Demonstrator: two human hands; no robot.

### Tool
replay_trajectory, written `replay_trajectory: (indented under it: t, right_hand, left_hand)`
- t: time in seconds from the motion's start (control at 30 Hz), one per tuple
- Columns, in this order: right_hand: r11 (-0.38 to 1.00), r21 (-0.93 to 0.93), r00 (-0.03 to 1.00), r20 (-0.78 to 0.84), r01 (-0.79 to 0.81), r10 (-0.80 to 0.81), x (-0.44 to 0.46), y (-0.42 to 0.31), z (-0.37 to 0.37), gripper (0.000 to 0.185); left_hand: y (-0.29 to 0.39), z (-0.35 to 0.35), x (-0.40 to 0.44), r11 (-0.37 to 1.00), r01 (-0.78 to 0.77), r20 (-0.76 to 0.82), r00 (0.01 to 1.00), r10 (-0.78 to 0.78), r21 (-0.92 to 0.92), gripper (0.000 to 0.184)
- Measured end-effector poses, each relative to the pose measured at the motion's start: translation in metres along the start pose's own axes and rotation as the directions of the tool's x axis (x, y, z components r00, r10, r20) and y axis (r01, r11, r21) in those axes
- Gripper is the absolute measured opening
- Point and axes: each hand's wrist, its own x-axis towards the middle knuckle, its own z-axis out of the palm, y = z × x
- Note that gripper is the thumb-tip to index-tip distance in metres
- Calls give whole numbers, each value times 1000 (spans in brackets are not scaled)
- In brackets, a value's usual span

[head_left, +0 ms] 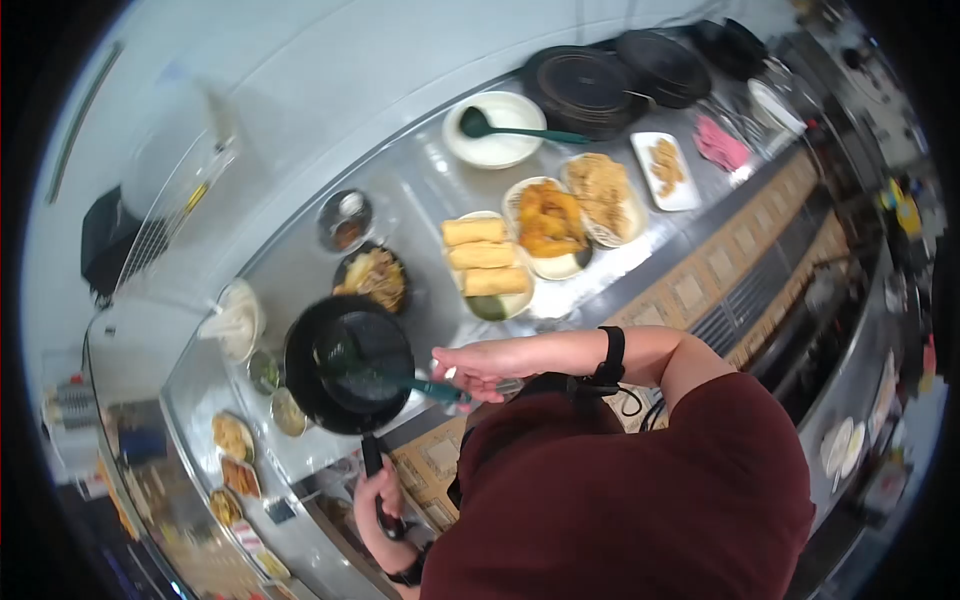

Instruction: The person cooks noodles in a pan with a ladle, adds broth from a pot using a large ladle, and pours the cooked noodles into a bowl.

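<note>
My left hand [380, 495] is wrapped round the black handle of a deep black frying pan [300, 350], which is held tilted over the counter's front edge. In my right hand [470, 372] is the handle of a green ladle [425, 386]; its bowl end dips into the pan and is blurred. Something dark and wet-looking lies in the pan, but I cannot make out what. Just beyond the pan's rim stands a dark bowl [374, 282] of food that looks like noodles or shredded pieces.
The steel counter [425, 195] carries a plate of golden rolls [482, 257], fried food [550, 220], a breaded piece [600, 195] and a white bowl [497, 150] with another ladle [475, 122]. Black pans [580, 85] and a pink cloth [720, 143] lie farther right. Small bowls [289, 411] sit left.
</note>
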Motion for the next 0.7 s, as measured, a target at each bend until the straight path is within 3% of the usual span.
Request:
replay_trajectory:
  t: [0.03, 0.1, 0.17, 0.2, 0.3, 0.43, 0.5, 0.57, 0.7]
  right_hand:
    - [998, -58, 999, -42, -21, 18, -14, 8, -8, 48]
    - [981, -180, 990, -130, -71, 47, -49, 30, -32, 53]
    - [961, -268, 943, -333, -69, -25, -72, 76, -70, 51]
    - [935, -333, 868, -493, -124, -61, -89, 92, -80, 48]
    - [829, -343, 571, -821, -442, -35, -175, 139, -91, 38]
    - [874, -273, 523, -852, -402, -26, -246, 182, -125, 31]
    - [868, -248, 444, -895, -431, -36, -268, 201, -162, 29]
    - [902, -267, 429, -897, -340, -104, -286, 184, -174, 29]
    - [922, -326, 370, -899, -209, -234, -312, 185, -281, 25]
  left_hand:
    - [-8, 4, -7, 999, 36, -72, 997, -34, 20, 22]
    - [-18, 3, -7, 990, 94, -58, 994, -89, 103, 23]
    - [-22, 2, 2, 970, 230, -30, 973, -229, 73, 23]
    - [-21, 25, 6, 974, 218, 91, 971, -222, 56, 20]
    - [-32, 67, 55, 949, 271, 170, 940, -298, 162, 19]
    - [-33, 177, 85, 963, 101, 265, 949, -168, 249, 17]
    - [-30, 227, 117, 940, 161, 363, 892, -269, 302, 13]
    - [-33, 269, 164, 920, 239, 460, 809, -366, 312, 11]
    - [-43, 379, 248, 907, 367, 584, 697, -415, 207, 9]
